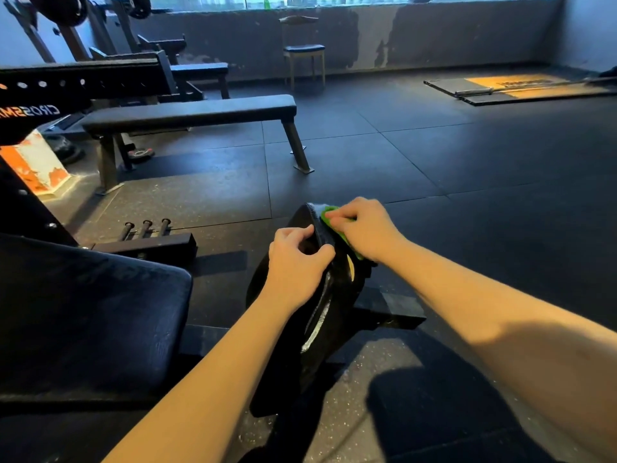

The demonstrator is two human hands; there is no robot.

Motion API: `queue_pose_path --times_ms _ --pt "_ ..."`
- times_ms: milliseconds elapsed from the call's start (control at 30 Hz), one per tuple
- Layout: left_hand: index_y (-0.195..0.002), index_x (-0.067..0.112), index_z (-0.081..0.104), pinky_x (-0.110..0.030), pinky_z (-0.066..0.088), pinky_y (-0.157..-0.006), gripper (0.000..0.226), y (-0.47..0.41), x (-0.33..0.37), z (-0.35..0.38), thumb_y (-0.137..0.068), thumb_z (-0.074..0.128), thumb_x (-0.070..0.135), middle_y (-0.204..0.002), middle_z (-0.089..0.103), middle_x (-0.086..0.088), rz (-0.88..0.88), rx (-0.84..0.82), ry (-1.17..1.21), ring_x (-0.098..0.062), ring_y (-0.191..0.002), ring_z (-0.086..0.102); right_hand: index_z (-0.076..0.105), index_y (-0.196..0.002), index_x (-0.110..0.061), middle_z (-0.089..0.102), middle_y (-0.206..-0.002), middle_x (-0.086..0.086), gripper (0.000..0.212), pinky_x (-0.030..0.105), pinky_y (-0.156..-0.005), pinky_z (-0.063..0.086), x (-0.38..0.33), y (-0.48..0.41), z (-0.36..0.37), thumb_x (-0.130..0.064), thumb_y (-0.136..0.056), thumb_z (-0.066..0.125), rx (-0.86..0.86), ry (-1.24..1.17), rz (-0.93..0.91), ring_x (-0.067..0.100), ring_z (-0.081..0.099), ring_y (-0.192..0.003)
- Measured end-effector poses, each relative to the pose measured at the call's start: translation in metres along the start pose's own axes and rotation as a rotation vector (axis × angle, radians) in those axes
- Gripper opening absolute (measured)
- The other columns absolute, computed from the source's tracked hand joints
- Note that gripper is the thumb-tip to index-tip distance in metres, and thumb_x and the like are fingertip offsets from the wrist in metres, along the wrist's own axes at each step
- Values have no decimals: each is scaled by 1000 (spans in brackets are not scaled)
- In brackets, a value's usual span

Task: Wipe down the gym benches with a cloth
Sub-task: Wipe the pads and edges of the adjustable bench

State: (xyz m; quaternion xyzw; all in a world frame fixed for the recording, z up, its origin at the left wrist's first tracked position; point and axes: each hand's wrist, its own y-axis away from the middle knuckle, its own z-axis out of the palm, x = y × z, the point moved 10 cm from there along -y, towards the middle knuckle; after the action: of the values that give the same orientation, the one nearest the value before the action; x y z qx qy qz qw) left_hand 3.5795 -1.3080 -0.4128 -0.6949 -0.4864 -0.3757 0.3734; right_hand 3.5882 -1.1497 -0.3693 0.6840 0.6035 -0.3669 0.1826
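Head view, cloth (329,217) half-hidden under right hand (364,228)

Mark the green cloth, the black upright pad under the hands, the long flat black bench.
green cloth (327,222): head view, exposed corner.
black upright pad (335,295): head view, shiny side.
long flat black bench (187,112): head view, padded top.

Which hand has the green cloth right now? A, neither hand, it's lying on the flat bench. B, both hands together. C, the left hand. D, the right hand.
D: the right hand holds the green cloth against the top of the upright black pad, while the left hand only grips the pad's edge.
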Motion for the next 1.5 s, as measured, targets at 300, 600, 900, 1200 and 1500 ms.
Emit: queue_pose_path --times_ms 300,600,900,1200,1500 --pt "-137 16 60 -32 43 -104 60 1 2 0 -82 72 37 -109 44 22 9 36 5 -16 -120 50 83 -95 -16 77 -98 1 15 24 -81 55 0 -24 3 -25 -94 70 -6 87 -12 15 68 -89" --pt "-137 22 60 -43 43 -110 74 1 3 -2 -70 63 53 -123 48 11 -10 28 -5 -13 -122 51 76 -117 -21 63 -122 -1 23 32 -105 44 -4 -36 14 -21 -102 58 -29 -10 -31 15 57 -114" --pt "-134 20 62 -45 42 -109 73 2 2 2 -70 59 55 -113 44 20 40 51 3 -13 -121 48 79 -108 -23 65 -103 -11 17 21 -94 45 -3 9 1 -21 -93 72 -86 -10 -51 4 60 -98" --pt "-131 24 63 -47 41 -111 71 0 2 -2 -69 59 58 -119 48 18 52 64 6 -12 -121 53 80 -108 -21 73 -105 -8 18 33 -99 54 6 -72 26 -20 -98 65 -21 -68 84 10 65 -100" --pt "-120 30 64 -47 41 -111 63 -4 -3 2 -65 57 61 -114 48 19 84 87 22 -13 -120 54 81 -101 -23 67 -103 -8 17 2 -81 41 5 43 -3 -12 -91 73 -32 -179 -39 -1 62 -97"
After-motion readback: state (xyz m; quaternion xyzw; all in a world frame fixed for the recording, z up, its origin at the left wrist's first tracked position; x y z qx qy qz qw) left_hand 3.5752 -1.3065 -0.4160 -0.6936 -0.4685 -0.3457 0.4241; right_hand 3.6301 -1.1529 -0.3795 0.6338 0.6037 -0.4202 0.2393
